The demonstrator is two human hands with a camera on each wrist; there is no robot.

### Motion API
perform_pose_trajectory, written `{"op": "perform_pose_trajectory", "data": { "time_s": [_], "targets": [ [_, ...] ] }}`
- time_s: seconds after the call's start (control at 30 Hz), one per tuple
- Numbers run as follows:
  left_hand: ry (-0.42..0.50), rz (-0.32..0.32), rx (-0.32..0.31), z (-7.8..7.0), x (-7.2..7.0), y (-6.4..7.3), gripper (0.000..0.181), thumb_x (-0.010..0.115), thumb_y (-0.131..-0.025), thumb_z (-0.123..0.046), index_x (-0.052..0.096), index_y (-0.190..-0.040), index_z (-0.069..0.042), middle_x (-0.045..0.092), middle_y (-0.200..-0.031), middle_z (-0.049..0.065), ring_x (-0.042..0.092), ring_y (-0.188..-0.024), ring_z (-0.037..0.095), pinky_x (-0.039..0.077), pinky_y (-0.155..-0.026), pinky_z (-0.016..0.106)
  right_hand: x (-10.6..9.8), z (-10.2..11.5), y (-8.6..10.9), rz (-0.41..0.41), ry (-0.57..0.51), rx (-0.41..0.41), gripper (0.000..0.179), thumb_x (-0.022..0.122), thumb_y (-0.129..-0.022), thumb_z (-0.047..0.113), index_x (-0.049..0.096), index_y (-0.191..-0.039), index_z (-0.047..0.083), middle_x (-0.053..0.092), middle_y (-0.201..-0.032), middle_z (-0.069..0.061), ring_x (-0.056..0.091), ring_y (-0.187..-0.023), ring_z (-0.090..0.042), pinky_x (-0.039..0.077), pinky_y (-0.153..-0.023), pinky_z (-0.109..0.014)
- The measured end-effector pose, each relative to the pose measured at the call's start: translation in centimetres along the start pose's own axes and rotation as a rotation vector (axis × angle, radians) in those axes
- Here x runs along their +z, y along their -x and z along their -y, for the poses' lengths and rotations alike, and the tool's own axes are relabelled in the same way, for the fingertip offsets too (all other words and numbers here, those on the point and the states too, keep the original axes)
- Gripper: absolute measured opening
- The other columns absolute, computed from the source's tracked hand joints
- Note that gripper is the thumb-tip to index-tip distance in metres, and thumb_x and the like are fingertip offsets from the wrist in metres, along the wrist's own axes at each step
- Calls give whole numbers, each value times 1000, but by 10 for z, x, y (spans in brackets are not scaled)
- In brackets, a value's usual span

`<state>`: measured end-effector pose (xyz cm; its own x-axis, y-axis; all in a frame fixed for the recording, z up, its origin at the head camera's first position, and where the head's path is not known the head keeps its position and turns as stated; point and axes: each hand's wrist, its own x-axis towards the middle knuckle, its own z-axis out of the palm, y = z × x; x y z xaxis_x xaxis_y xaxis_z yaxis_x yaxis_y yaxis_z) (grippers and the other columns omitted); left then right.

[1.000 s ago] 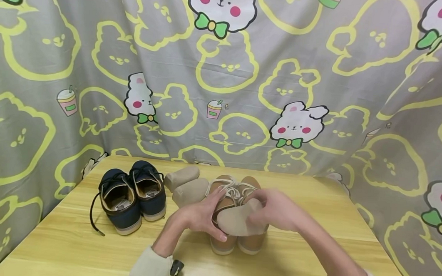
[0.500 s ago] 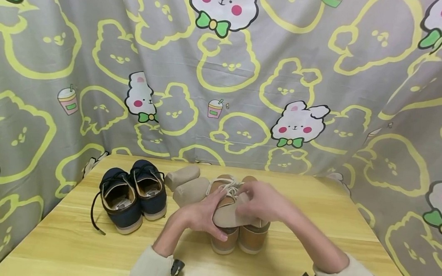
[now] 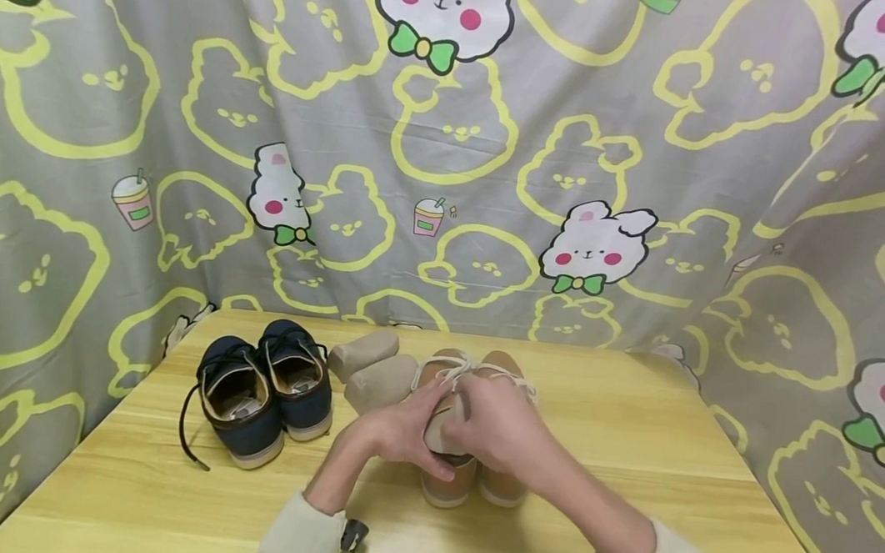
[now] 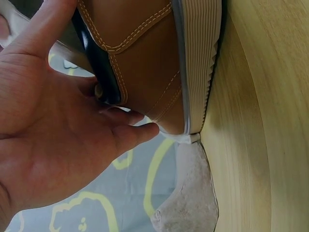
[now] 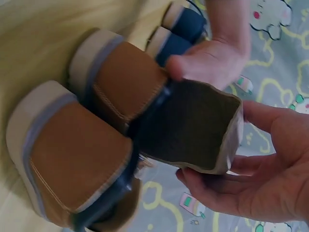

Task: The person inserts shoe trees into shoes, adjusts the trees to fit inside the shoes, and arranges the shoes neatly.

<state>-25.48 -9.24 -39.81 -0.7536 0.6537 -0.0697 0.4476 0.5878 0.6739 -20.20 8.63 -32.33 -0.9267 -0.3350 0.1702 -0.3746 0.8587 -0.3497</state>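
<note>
A beige hollow shoe insert (image 5: 232,140) is pinched in my right hand (image 3: 498,426), its open end facing the right wrist camera. Its front part goes down into the opening of the left brown shoe (image 3: 448,484), tip hidden inside. My left hand (image 3: 400,431) grips that shoe around its collar, thumb by the heel and other fingers toward the laces. Close up, the left wrist view has the brown shoe's stitched side (image 4: 145,67) beside my left palm. The second brown shoe (image 3: 502,487), with white laces, stands right alongside, partly covered by my right hand.
Two more beige inserts (image 3: 380,383) lie left of the brown shoes. Farther left stands a pair of navy shoes (image 3: 304,394), one black lace trailing on the wooden table (image 3: 611,502). A patterned grey curtain (image 3: 477,186) hangs behind the table.
My right hand has moved left and turned over the brown shoe, tilting the insert from lying across both shoes to pointing into the left one. My left hand has stayed in place.
</note>
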Motion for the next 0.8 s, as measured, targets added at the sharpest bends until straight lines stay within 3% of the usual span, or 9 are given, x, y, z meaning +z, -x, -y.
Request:
{"op": "perform_pose_trajectory", "data": {
  "time_s": [0.1,0.37,0.53,0.7,0.8],
  "targets": [
    [21,5,16,2,0,-1,125,91,-74,-39,8,-165,-17,4,-171,16,4,-158,35,25,-122,57,15,-1,-2,-15,-29,-4,24,75,-79,22,66,-97,7,60,-79,-1,55,-69,-17,47,-60,-33],
    [74,18,14,3,0,0,122,90,-76,-40,10,-164,-17,2,-171,16,3,-158,34,22,-123,57,50,-15,-4,-115,-2,-66,42,78,-89,40,64,-110,6,68,-103,-14,67,-87,-29,55,-68,-39],
    [62,25,-2,2,-2,1,117,90,-76,-39,15,-163,-20,4,-171,16,3,-158,36,23,-121,60,43,-23,-4,-70,-83,-58,44,77,-90,39,69,-125,14,72,-116,-8,68,-105,-28,56,-84,-43],
    [59,22,-4,3,-2,2,114,90,-75,-39,17,-162,-21,5,-170,17,3,-158,36,26,-120,60,27,-29,-10,25,-140,-75,45,82,-85,24,71,-129,17,76,-108,-4,67,-97,-20,54,-80,-40],
    [55,18,3,3,-3,2,116,90,-75,-39,16,-162,-18,7,-170,18,5,-157,36,26,-120,59,26,-30,-13,28,-131,-85,48,86,-80,20,73,-125,16,76,-108,-3,67,-100,-21,54,-83,-41]
  ]
}}
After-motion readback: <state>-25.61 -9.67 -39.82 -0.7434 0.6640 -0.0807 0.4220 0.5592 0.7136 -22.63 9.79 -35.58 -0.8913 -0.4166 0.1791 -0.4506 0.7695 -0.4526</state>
